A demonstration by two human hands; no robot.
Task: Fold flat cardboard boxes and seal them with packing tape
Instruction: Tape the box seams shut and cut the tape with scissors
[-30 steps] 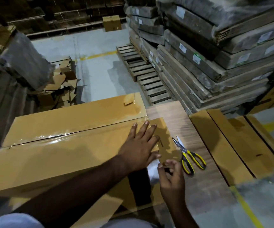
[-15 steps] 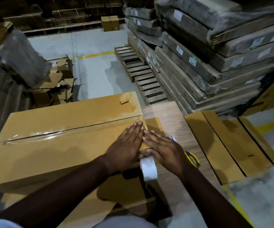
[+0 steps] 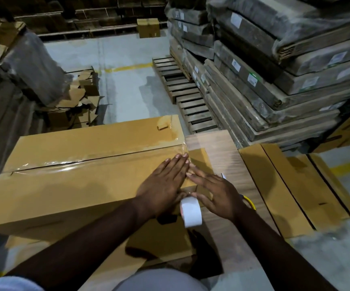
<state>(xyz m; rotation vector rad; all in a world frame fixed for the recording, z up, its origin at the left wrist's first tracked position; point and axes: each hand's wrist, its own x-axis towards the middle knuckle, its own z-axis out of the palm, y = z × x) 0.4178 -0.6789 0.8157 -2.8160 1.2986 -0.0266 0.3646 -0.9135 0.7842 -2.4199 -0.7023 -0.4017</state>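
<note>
A wood-grain table [image 3: 222,148] runs from mid-frame toward the bottom, and the long cardboard box [image 3: 81,175] lies across its left part, reaching to the left edge of the frame. At its right edge, flat cardboard sheets [image 3: 279,185] seem to lean against it or lie beside it. A yellow scissors handle [image 3: 249,201] shows on the tabletop, mostly hidden.
</note>
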